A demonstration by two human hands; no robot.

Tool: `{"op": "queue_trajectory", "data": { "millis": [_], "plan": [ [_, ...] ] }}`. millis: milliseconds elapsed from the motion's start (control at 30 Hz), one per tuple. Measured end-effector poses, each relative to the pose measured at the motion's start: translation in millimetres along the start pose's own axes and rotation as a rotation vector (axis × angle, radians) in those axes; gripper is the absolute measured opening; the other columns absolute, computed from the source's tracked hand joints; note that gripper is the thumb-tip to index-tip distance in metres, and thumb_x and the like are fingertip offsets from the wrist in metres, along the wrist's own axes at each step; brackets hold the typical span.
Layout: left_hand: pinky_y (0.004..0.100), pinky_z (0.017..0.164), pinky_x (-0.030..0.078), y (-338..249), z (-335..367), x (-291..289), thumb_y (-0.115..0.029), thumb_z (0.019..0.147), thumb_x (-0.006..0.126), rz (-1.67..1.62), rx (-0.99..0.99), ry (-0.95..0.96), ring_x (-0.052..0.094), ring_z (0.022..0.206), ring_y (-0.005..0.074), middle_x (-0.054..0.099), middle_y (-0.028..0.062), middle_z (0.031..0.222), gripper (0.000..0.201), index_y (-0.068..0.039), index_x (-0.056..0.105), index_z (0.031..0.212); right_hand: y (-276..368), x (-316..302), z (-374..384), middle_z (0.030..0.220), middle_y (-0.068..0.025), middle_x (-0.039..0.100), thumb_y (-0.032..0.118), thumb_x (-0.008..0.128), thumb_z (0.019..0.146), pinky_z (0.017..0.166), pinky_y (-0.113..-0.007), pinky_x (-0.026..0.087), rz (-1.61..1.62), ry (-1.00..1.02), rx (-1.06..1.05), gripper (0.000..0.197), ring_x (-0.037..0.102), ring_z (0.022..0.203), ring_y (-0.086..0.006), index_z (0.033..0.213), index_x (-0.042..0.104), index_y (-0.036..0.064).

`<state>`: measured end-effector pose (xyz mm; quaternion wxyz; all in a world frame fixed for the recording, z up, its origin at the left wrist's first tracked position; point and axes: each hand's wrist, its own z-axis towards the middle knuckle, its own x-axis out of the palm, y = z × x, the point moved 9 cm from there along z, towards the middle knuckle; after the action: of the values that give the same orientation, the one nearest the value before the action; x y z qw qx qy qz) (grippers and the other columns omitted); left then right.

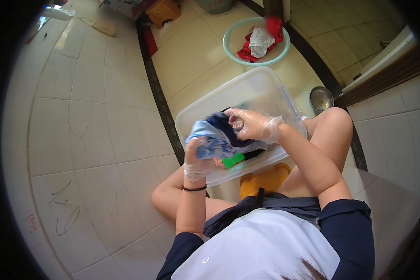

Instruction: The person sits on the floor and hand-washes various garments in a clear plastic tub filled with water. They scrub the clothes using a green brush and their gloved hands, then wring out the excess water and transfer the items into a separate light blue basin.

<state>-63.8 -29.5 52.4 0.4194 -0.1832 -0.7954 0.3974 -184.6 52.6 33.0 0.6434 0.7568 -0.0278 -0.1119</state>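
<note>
Both my hands wear thin clear plastic gloves and hold one bunched garment, light blue and white with a dark navy part. My left hand is closed around its light blue side. The navy part is pinched in my right hand, fingers curled at its upper edge. Under the cloth stands a translucent plastic tub. At the tub's near side lies a bright green item, perhaps a brush or sponge; its kind is not clear. Something black rests beside it, partly covered.
Beyond the tub, a pale turquoise basin holds red and white cloth. A metal bowl sits on the floor at the right. An orange stool stands far left, and something yellow-orange is between my legs. Tiled wall rises at left.
</note>
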Motion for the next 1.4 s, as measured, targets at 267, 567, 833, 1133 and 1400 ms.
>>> {"op": "queue_trajectory", "data": {
  "millis": [267,567,833,1133,1400],
  "plan": [
    [0.0359,0.083,0.049,-17.8,-9.8,-0.4,-0.031,0.073,0.055,0.030,0.021,-0.049,0.060,0.093,0.0261,0.061,0.0145,0.105,0.047,0.002,0.054,0.108,-2.8,21.4,5.5,0.096,-0.0050,0.061,0.024,0.064,0.083,0.080,-0.029,0.044,0.606,-0.039,0.093,0.037,0.055,0.093,-0.0134,0.112,0.055,0.0023],
    [0.0374,0.085,0.046,-26.4,-52.5,1.1,0.011,0.058,0.062,0.944,0.886,0.387,0.060,0.094,0.0249,0.061,0.0119,0.100,0.042,-0.007,0.051,0.095,-26.0,-53.7,1.8,0.084,-0.0248,0.062,0.018,0.051,0.076,0.076,-0.041,0.050,-0.255,-0.744,0.043,0.028,0.061,0.083,-0.0387,0.091,0.066,0.0012],
    [0.0276,0.057,0.055,-10.1,-12.6,4.1,-0.019,0.077,0.059,0.209,0.005,0.002,0.063,0.078,0.0194,0.060,0.0129,0.099,0.047,0.003,0.050,0.117,-78.7,-48.8,19.8,0.087,-0.0084,0.057,0.011,0.046,0.077,0.083,-0.031,0.045,1.387,-0.352,-0.027,0.026,0.057,0.086,-0.0215,0.097,0.056,-0.0015],
    [0.0366,0.086,0.048,15.9,-10.0,19.8,-0.039,0.086,0.057,-0.211,-0.007,0.051,0.056,0.104,0.0239,0.057,0.0112,0.115,0.052,-0.002,0.049,0.122,-12.8,-58.0,13.6,0.097,-0.0104,0.058,0.024,0.058,0.088,0.088,-0.036,0.045,1.389,-0.144,-0.284,0.023,0.056,0.099,-0.0225,0.101,0.054,0.0063],
    [0.0354,0.077,0.049,66.9,8.3,10.9,-0.032,0.091,0.047,-0.471,-0.073,-0.205,0.059,0.085,0.0194,0.061,0.0064,0.089,0.026,-0.007,0.057,0.092,85.8,67.8,-33.1,0.057,-0.0067,0.050,0.022,0.065,0.075,0.047,-0.034,0.044,-0.816,-0.400,-0.789,0.020,0.053,0.050,-0.0227,0.064,0.053,0.0099]
  ]
}}
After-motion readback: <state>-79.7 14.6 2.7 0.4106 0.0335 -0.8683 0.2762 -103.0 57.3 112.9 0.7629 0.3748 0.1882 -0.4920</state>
